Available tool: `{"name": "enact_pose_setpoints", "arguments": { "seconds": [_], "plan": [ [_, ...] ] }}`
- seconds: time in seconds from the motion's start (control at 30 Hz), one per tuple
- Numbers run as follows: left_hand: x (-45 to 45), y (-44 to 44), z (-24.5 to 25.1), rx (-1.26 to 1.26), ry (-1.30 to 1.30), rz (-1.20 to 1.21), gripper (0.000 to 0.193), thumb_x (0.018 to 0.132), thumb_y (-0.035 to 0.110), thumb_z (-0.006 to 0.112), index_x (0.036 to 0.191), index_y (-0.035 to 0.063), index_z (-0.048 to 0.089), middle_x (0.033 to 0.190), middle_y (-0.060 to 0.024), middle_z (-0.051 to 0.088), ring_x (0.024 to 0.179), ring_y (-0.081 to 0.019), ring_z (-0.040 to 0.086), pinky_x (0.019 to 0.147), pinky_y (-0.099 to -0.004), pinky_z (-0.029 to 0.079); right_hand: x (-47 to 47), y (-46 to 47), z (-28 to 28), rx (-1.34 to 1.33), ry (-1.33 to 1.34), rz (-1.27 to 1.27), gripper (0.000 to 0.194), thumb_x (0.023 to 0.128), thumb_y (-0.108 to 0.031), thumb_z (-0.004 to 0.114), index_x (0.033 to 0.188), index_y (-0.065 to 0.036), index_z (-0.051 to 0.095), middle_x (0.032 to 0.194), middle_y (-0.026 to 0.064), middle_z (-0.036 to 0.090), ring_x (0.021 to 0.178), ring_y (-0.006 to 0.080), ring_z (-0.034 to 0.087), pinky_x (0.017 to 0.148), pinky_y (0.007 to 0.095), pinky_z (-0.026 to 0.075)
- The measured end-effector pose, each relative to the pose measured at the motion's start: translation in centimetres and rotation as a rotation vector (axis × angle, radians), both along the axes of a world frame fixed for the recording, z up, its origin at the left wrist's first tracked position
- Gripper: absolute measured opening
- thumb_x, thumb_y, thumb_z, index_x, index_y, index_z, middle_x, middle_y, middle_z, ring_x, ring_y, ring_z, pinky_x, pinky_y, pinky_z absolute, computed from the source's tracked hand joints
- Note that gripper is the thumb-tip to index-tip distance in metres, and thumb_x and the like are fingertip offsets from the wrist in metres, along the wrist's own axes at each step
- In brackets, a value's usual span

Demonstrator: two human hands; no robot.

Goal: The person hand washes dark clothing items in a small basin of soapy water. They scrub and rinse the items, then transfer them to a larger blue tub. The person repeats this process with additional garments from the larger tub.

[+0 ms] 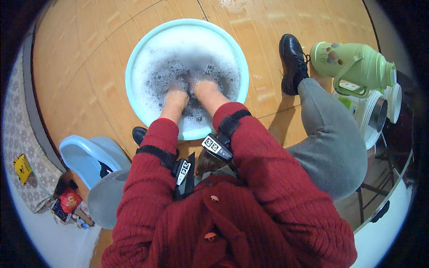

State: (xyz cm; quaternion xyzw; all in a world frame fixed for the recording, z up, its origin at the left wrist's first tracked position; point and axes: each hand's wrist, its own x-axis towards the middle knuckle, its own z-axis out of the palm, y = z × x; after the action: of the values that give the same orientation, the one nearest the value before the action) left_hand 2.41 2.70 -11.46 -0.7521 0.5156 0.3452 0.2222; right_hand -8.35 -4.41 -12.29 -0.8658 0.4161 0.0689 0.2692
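A round pale turquoise plastic basin (131,97) stands on the floor in front of me, filled with water under white foam (161,43). Both my hands are down in the suds near the basin's middle. Of my left hand (177,93) only the wrist and a little above it show; the fingers are under water. My right hand (205,87) is close beside it, also submerged past the wrist. Dark patches show through thinner foam around them, and I cannot tell whether they are cloth or water. What either hand holds is hidden.
A green thermos jug (355,63) stands at the right beside a black shoe (291,60), with white plastic tubs (367,117) near it. A light blue plastic basin (90,154) is at the left by my knee. A patterned cloth (30,134) hangs at the far left. The floor (83,67) is wood-coloured.
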Motion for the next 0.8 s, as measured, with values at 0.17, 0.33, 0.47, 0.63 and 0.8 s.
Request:
{"name": "enact_pose_setpoints", "arguments": {
  "seconds": [0.17,0.33,0.47,0.63,0.8],
  "plan": [
    [0.8,0.8,1.6,-0.221,0.023,-0.032,0.03,0.078,0.017,0.056,0.104,0.002,0.06,0.106,-0.0216,0.061,0.1,-0.0365,0.057,0.09,-0.0431,0.043,-0.3,-0.6,3.4,0.313,0.164,0.1,0.032,0.086,-0.015,0.046,0.117,-0.014,0.056,0.117,0.0146,0.058,0.107,0.0316,0.056,0.087,0.0442,0.047],
    [1.7,1.0,5.1,-0.715,0.191,0.022,0.027,0.079,0.015,0.054,0.103,0.0021,0.058,0.098,-0.0231,0.061,0.095,-0.0408,0.056,0.087,-0.0453,0.042,-1.2,-0.1,9.2,0.067,-0.066,0.063,0.022,0.083,-0.017,0.051,0.102,-0.009,0.059,0.109,0.0196,0.06,0.101,0.0344,0.059,0.079,0.0447,0.05],
    [2.2,-0.7,10.4,-0.711,0.307,0.355,0.029,0.083,0.019,0.049,0.101,-0.0011,0.059,0.091,-0.0261,0.06,0.091,-0.0415,0.056,0.079,-0.0442,0.044,-0.9,-3.2,14.3,0.098,-0.196,0.094,0.022,0.079,-0.019,0.054,0.096,-0.007,0.065,0.092,0.019,0.066,0.087,0.0329,0.065,0.077,0.0439,0.051],
    [1.1,-3.0,19.3,-0.963,0.763,0.656,0.036,0.085,0.028,0.052,0.104,-0.0015,0.06,0.083,-0.0078,0.063,0.075,-0.0122,0.055,0.069,-0.0266,0.045,-2.1,-6.4,22.4,0.034,-0.494,0.141,0.028,0.076,-0.013,0.049,0.099,-0.003,0.061,0.092,0.0239,0.062,0.089,0.0406,0.059,0.079,0.0449,0.047],
    [0.8,-1.2,30.1,-1.319,0.633,0.566,0.031,0.085,0.025,0.052,0.101,0.0011,0.063,0.081,-0.0072,0.065,0.073,-0.0141,0.059,0.069,-0.0281,0.048,-1.9,-5.5,32.2,-0.131,-0.78,0.239,0.029,0.077,-0.014,0.049,0.1,0.0,0.061,0.088,0.0247,0.063,0.085,0.0374,0.062,0.076,0.0418,0.048]
  ]
}}
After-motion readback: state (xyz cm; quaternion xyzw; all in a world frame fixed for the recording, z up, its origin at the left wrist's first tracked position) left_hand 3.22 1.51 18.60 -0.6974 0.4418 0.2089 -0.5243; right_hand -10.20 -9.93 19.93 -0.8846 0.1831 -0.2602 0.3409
